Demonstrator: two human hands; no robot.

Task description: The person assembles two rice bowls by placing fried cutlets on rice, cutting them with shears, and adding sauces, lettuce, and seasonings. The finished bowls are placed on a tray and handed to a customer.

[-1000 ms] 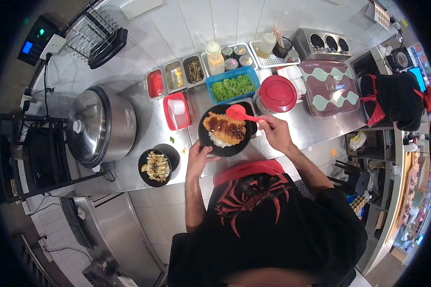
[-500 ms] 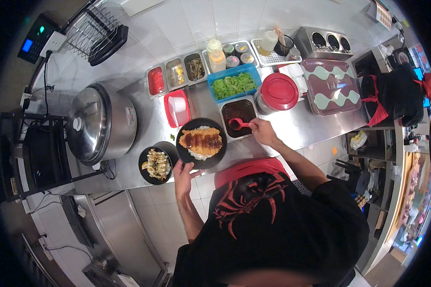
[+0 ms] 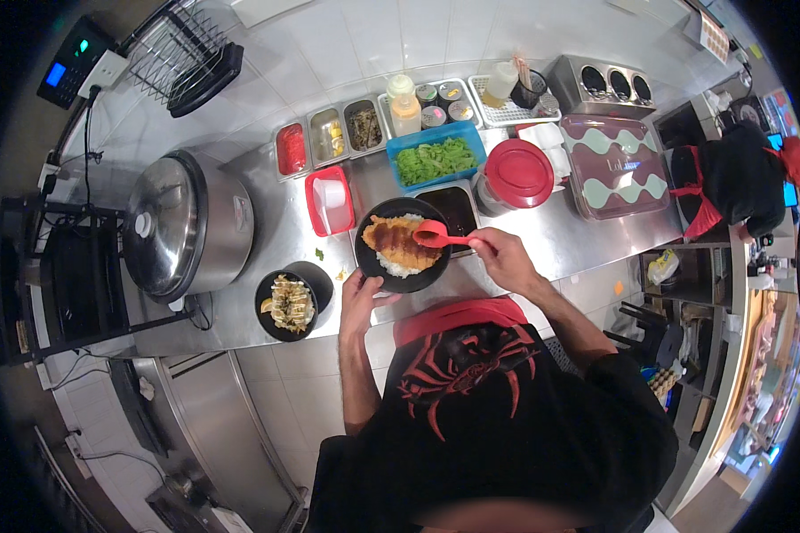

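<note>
With my left hand (image 3: pixel 362 300) I grip the near rim of a black bowl (image 3: pixel 409 282), thumb on top. In it a sliced breaded cutlet (image 3: pixel 389 236), streaked with brown sauce, lies on white rice (image 3: pixel 398 267). My right hand (image 3: pixel 505 258) is closed around the handle of a red ladle (image 3: pixel 433 234), its cup tilted over the cutlet. Behind the bowl, partly hidden by it, sits a steel pan of dark sauce (image 3: pixel 459 206). To the left stands a second black bowl (image 3: pixel 267 286) holding food topped with pale sauce.
A rice cooker (image 3: pixel 185 226) stands left. Along the back are a red-rimmed container (image 3: pixel 331 202), a blue tub of lettuce (image 3: pixel 436 162), squeeze bottles (image 3: pixel 405 107) and a red-lidded container (image 3: pixel 518 172). A patterned lidded box (image 3: pixel 615 167) is right; another person (image 3: pixel 740 173) stands beyond.
The ladle has moved left from the sauce pan to over the cutlet. My left hand has shifted the bowl right and tilted it, now overlapping the sauce pan's edge.
</note>
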